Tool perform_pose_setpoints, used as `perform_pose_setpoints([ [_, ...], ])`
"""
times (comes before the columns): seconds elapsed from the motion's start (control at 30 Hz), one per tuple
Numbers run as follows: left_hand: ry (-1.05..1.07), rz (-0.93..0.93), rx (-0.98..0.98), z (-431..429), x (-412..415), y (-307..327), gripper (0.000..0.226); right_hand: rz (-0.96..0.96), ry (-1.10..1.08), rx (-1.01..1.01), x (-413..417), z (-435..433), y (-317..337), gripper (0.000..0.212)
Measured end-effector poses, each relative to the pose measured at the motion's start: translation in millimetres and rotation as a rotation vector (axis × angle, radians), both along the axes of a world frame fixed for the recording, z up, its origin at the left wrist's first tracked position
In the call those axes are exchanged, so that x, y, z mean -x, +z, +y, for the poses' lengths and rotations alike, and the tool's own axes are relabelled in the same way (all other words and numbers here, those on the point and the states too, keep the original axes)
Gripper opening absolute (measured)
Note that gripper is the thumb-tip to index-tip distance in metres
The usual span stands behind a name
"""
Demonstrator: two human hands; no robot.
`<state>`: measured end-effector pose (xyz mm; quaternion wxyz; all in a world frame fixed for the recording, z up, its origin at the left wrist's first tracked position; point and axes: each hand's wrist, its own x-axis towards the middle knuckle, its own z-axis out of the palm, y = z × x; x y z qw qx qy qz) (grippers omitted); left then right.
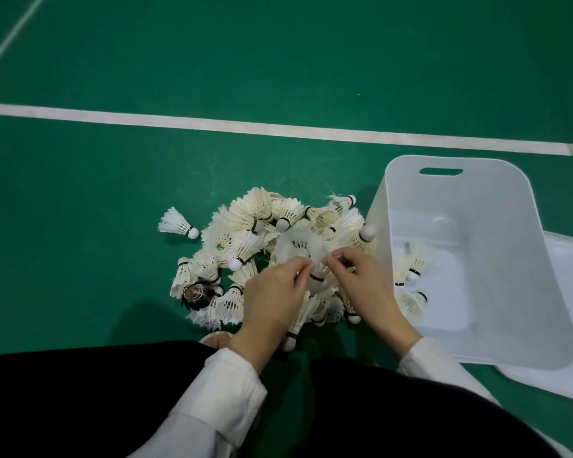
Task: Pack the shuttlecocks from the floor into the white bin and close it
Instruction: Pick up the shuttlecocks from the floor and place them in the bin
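Note:
A heap of white feather shuttlecocks point(245, 233) lies on the green floor in front of me. One shuttlecock point(176, 223) lies apart at the heap's left. My left hand point(272, 299) and my right hand point(368, 285) meet over the heap's near right side, fingertips pinching the feathers of a shuttlecock point(306, 251) that faces up. The white bin point(516, 259) stands open just right of the heap, with a few shuttlecocks point(414, 269) on its bottom. Its white lid point(569, 325) lies on the floor behind and under the bin's right side.
A white court line point(278, 128) crosses the floor beyond the heap. A dark, netted shuttlecock point(197, 294) sits at the heap's near left. My black-clad knees and white sleeves fill the bottom of the view, with a shoe tip point(217, 340) showing.

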<state>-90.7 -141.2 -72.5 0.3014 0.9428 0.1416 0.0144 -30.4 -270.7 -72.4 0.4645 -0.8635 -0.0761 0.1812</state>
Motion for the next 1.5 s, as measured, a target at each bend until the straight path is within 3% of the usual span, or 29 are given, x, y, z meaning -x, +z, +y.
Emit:
perform_pose_setpoints([
  [0.33,-0.004,0.116,-0.048,5.6,4.6,-14.2,0.023,-0.01,-0.188,-0.14,-2.1,-4.8,-0.1,0.014],
  [0.53,-0.033,-0.092,-0.036,1.2,1.5,16.0,0.016,-0.098,-0.28,-0.183,-6.5,-35.1,25.5,0.009],
  [0.7,-0.225,-0.267,-0.096,-23.4,-14.7,43.5,0.018,-0.213,-0.411,-0.095,-5.9,-101.5,45.0,0.009],
  [0.83,-0.456,-0.411,-0.174,-51.1,-27.8,46.7,0.015,-0.073,-0.434,0.144,6.0,-145.1,15.7,0.007],
  [1.0,-0.564,-0.433,-0.14,-69.0,-35.7,40.4,0.015,0.134,-0.258,0.322,18.7,-151.6,-16.0,0.016],
  [1.13,-0.564,-0.411,-0.139,-74.1,-34.3,37.8,0.014,0.172,-0.211,0.321,11.0,-149.2,-12.9,0.019],
  [1.23,-0.542,-0.386,-0.144,-74.9,-33.7,37.1,0.017,0.256,-0.22,0.183,11.7,-147.3,-7.4,0.021],
  [1.3,-0.533,-0.381,-0.139,-74.5,-33.8,37.2,0.02,0.169,-0.308,0.066,16.4,-141.1,4.4,0.023],
  [1.37,-0.539,-0.382,-0.107,-74.9,-32.8,38.6,0.022,-0.05,-0.368,-0.034,23.5,-133.9,23.5,0.036],
  [1.43,-0.564,-0.371,-0.043,-77.0,-31.0,40.8,0.023,-0.19,-0.259,-0.096,29.1,-126.4,45.3,0.057],
  [1.5,-0.581,-0.354,0.02,-79.6,-29.6,41.9,0.023,-0.215,-0.057,-0.016,29.7,-119.6,55.0,0.058],
])
